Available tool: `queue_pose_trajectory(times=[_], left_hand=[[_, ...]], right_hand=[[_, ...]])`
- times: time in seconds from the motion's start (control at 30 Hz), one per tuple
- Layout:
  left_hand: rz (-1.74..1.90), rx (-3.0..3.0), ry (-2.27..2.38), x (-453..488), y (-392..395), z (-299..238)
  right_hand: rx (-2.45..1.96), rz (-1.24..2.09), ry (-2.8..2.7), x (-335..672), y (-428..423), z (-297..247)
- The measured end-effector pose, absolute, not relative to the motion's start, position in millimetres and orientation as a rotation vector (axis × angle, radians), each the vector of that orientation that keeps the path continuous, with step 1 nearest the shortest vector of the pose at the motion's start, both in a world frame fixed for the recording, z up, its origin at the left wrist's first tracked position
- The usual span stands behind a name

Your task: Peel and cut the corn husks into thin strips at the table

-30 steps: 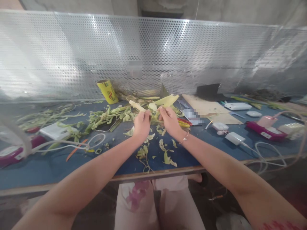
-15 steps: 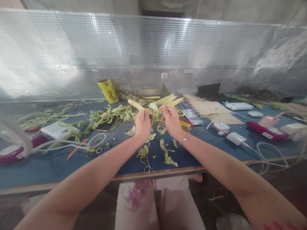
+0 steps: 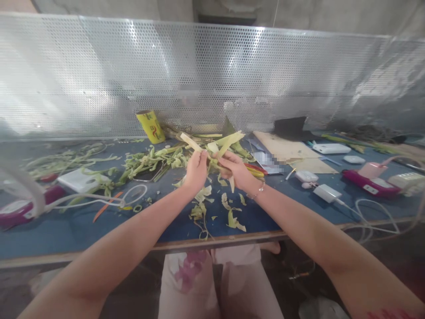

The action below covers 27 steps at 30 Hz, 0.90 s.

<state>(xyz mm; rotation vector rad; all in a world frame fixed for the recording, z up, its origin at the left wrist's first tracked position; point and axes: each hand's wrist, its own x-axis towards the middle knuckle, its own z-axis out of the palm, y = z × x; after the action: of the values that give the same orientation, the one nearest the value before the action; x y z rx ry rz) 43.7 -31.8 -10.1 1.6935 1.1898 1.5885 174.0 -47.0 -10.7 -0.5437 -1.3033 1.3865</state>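
"Head view: which step?"

"One pale leafy stalk (image 3: pixel 231 142), just above the table (image 3: pixel 73 232). My left fingers (image 3: pixel 200 160) pinch it; my right fingers (image 3: pixel 229 157) curl on it. Judged step: working it two-handed; next move calls for steady grip."

"Counts?"

"One yellow can (image 3: pixel 151 127), two magenta power strips (image 3: pixel 365 182); leaf scraps (image 3: pixel 235 221) overlap, uncountable."
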Motion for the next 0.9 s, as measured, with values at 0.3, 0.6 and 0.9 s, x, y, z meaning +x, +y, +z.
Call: queue_pose_trajectory(times=[0.3, 0.6, 0.9], left_hand=[[1.579, 1.574, 0.979, 45.8, -31.4, -15.3], [1.626, 1.546, 1.131, 49.4, -42.3, -10.3], [1.618, 1.562, 1.126, 47.3, -40.7, -12.1]], right_hand=[[-0.6, 1.417, -1.223, 171.6, -44.8, -11.8], [-0.637, 1.219, -1.341, 165.3, -46.6, -14.8], [-0.722, 1.059, -1.526, 166.5, -51.0, -10.0]])
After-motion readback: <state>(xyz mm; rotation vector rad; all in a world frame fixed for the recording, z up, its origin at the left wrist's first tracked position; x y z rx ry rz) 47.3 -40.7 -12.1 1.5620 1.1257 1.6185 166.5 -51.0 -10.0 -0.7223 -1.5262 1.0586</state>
